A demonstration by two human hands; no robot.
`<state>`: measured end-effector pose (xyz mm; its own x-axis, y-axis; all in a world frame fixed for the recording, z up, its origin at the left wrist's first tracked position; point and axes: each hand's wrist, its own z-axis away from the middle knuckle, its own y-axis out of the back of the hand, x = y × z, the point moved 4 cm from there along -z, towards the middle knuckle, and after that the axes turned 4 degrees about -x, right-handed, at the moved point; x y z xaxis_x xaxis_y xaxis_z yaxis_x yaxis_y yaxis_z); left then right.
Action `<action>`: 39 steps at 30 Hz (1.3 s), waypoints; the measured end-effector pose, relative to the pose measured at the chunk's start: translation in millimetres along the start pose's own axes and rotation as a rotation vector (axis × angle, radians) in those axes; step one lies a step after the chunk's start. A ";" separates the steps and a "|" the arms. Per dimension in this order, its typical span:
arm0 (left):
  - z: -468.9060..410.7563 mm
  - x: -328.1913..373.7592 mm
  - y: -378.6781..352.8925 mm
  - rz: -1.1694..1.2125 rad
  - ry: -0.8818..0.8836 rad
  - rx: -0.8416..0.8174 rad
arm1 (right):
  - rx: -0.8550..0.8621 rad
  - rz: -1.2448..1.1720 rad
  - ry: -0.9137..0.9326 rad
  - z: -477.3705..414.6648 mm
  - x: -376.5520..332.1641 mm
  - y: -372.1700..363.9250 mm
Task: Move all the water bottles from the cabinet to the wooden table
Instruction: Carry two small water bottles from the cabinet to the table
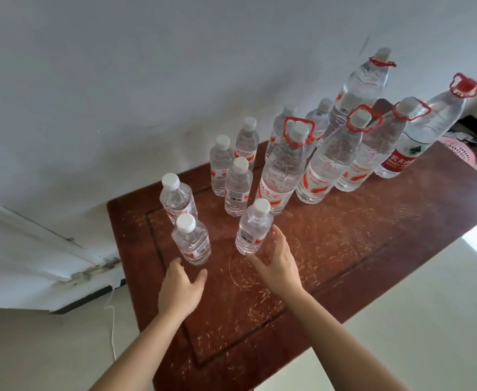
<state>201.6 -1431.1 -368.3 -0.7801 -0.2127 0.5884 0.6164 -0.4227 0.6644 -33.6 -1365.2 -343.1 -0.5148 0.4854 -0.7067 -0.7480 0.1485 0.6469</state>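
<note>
We looked down on the wooden table (344, 249), its reddish top scratched all over, and found the water bottles standing upright on it in a loose crowd toward the far side by the pale wall (119, 80).

Nearest us stood two small white-capped bottles. The near-left bottle (191, 241) was just beyond the left hand (181, 286), and the near-right bottle (253, 231) just beside the right hand (278, 266). Both hands were unclenched, with fingers straight and spread and nothing grasped in either. The left thumb and fingers flanked the base of the near-left bottle; the right fingers (277, 235) ran up along the near-right bottle's side. Whether any fingertip actually touched the plastic we could not tell.

Behind these stood more small bottles — one at the left edge (176, 200) and a middle cluster (237, 187). Farther right rose the large bottles (327, 165) with red carry handles at their necks, among them one with a red label (398, 162) at the far right.

Off the table, a white cable (112, 325) trailed over the floor at left, and something pink (457, 149) showed past the table's far right corner.
</note>
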 end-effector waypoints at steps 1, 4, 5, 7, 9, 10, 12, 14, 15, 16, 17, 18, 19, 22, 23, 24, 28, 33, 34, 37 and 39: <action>5.4 -2.0 -6.0 -0.043 0.003 -0.028 | -0.009 0.022 -0.008 7.5 7.1 3.1; 23.6 10.0 -21.1 -0.169 -0.213 -0.024 | 0.069 0.041 -0.002 33.5 28.8 19.6; 27.7 17.8 -25.3 -0.199 -0.301 -0.014 | 0.105 0.054 -0.005 42.6 37.2 25.9; 35.7 42.7 -41.4 -0.264 -0.487 -0.022 | 0.194 0.074 -0.060 65.2 60.7 42.3; 45.8 76.1 -61.4 -0.305 -0.667 -0.024 | 0.301 0.068 -0.119 92.6 87.0 62.1; 51.5 94.0 -71.1 -0.318 -0.736 -0.035 | 0.360 0.065 -0.133 106.0 97.2 73.3; 65.1 130.6 -88.4 -0.338 -0.864 -0.067 | 0.472 0.090 -0.166 131.4 111.9 99.1; 96.4 175.2 -110.7 -0.362 -1.023 -0.097 | 0.615 0.141 -0.211 172.5 124.7 139.7; 106.3 192.1 -115.3 -0.370 -1.077 -0.099 | 0.666 0.175 -0.214 183.8 126.4 155.2; 124.5 213.6 -122.2 -0.365 -1.134 -0.105 | 0.722 0.215 -0.216 202.9 129.8 174.0; 152.0 237.7 -131.7 -0.358 -1.223 -0.113 | 0.791 0.246 -0.231 231.4 136.0 195.7; 177.5 257.0 -138.7 -0.349 -1.287 -0.112 | 0.850 0.275 -0.242 257.3 139.8 214.2; 209.0 275.6 -146.3 -0.337 -1.354 -0.110 | 0.919 0.302 -0.252 287.1 146.4 232.4; 306.4 317.5 -173.2 -0.291 -1.522 -0.141 | 1.091 0.392 -0.314 382.8 164.9 274.1; 349.5 325.9 -186.9 -0.288 -1.589 -0.146 | 1.143 0.407 -0.351 426.1 174.5 283.3; 384.4 331.3 -200.4 -0.274 -1.640 -0.149 | 1.183 0.427 -0.395 463.4 181.8 291.0; 528.3 332.6 -252.6 -0.206 -1.782 -0.253 | 1.337 0.476 -0.580 617.8 220.5 304.7; 719.6 299.1 -315.9 -0.161 -2.053 -0.437 | 1.537 0.481 -0.866 816.8 257.7 302.6; 752.6 291.3 -327.0 -0.151 -2.110 -0.476 | 1.569 0.480 -0.922 849.5 263.4 299.6; 845.8 273.4 -363.0 -0.142 -2.238 -0.578 | 1.665 0.518 -1.058 938.0 277.9 285.6; 898.8 258.8 -387.8 -0.113 -2.298 -0.649 | 1.712 0.524 -1.154 987.2 288.1 271.6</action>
<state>-142.8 -530.4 -59.5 0.8022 0.5484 0.2363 0.1460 -0.5638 0.8129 28.6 -334.4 -88.1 0.4259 0.8107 -0.4017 0.7110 -0.0253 0.7028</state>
